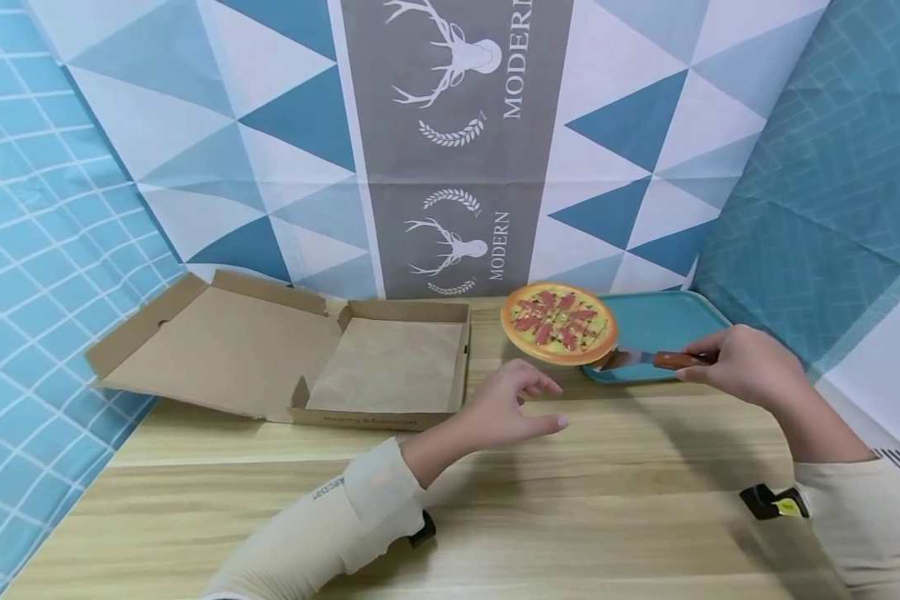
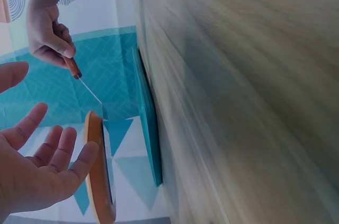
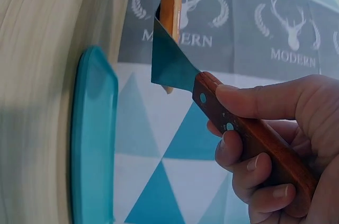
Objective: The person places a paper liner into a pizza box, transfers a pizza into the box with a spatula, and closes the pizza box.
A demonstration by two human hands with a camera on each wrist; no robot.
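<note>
Just right of the pizza box [image 1: 386, 421], the pizza [image 1: 558, 323] hangs above the counter [image 1: 607, 517], nearly level, because the blade [image 3: 172, 60] of a server [image 1: 667, 359] is tucked beneath its rim on the side away from the box – no other support shows. The right hand [image 1: 746, 367], farther right of the box, has its fingers curled firmly round the wooden handle [image 3: 254, 139], with the thumb along it, probably to keep the blade from rolling under an off-centre load. The left hand [image 1: 513, 404], just right of the box's near corner, holds nothing: its fingers are spread and a little bent, apart from the pizza as the head view shows – close enough, it seems, to steady it if it tipped. Right of the box, beyond the pizza, the tray [image 1: 660, 321] lies flat on the counter, partly under the raised server. The box's lid [image 1: 228, 342] is folded out to its left, which keeps it out of the way of the pizza side and leaves the base open above
</note>
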